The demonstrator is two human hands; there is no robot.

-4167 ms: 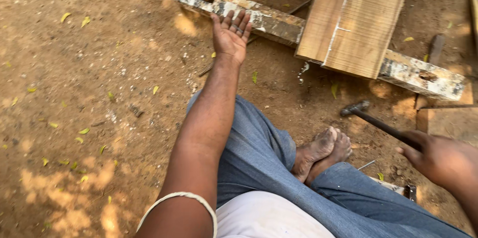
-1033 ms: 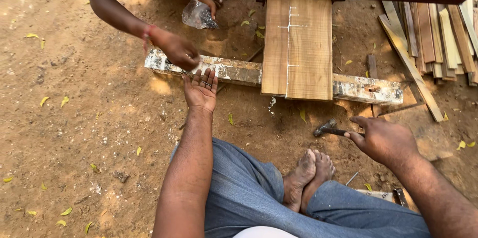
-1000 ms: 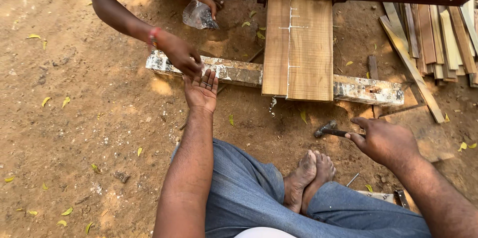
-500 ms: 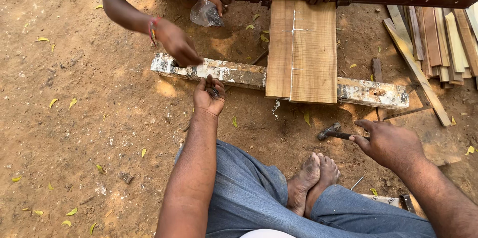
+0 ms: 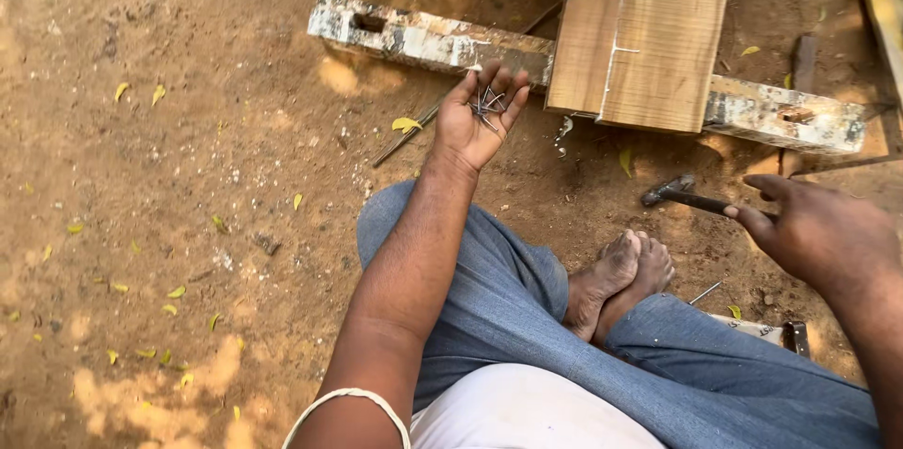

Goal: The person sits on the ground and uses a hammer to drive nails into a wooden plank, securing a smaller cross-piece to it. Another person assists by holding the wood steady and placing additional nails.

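My left hand (image 5: 478,120) is stretched out palm up with several small dark nails (image 5: 486,105) lying loose in the palm, fingers half curled around them. It hovers just in front of a weathered, paint-flecked wooden beam (image 5: 414,37). My right hand (image 5: 820,231) grips the handle of a hammer (image 5: 679,194) whose head points left, low over the dirt. A wide pale plank (image 5: 641,28) with a white chalk line lies across the beam. I sit on the ground in blue jeans, bare feet (image 5: 621,278) crossed.
Bare sandy ground with scattered yellow leaves spreads to the left. A thin rod (image 5: 406,137) lies in the dirt near my left wrist. A loose nail (image 5: 704,293) rests by my feet. More wood sits at the right edge.
Another person's hand, which met my left palm by the beam, has withdrawn out of view. My left hand now holds nails. The view has tilted down and closer.
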